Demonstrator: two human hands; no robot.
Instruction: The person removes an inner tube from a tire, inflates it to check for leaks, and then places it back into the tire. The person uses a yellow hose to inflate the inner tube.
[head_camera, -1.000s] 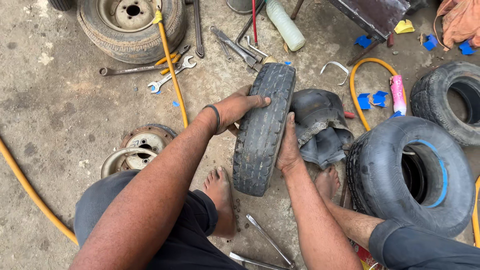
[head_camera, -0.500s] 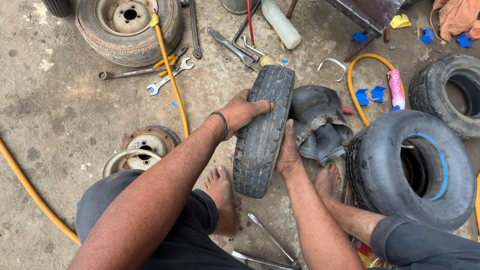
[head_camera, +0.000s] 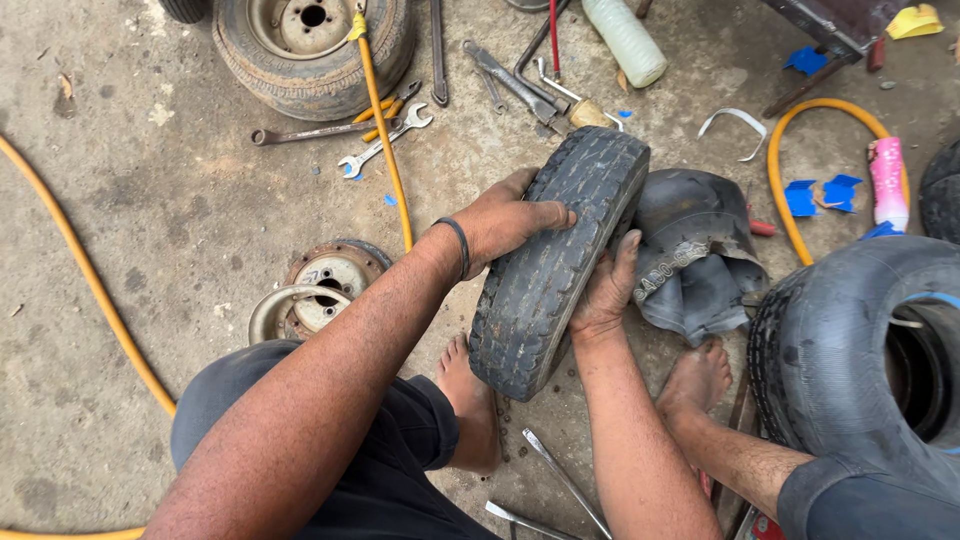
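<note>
A small black tyre (head_camera: 555, 265) stands upright on its tread between my bare feet. My left hand (head_camera: 507, 222) grips its left side near the top, fingers laid across the tread. My right hand (head_camera: 606, 290) presses on the tyre's right sidewall, thumb pointing up. A limp black inner tube (head_camera: 695, 255) bulges out from behind the tyre on the right. My left wrist wears a dark band.
A large black tyre (head_camera: 850, 370) lies at the right. A wheel with tyre (head_camera: 310, 45) lies at top left, a rusty rim (head_camera: 320, 290) near my left knee. Spanners (head_camera: 380, 135), tyre irons (head_camera: 560, 485), an orange hose (head_camera: 90, 290), a pink bottle (head_camera: 888, 180) and a white bottle (head_camera: 625, 40) lie about.
The view has moved closer over the tyre. My left hand has slid a little further across the tread; the tyre stays upright between both hands.
</note>
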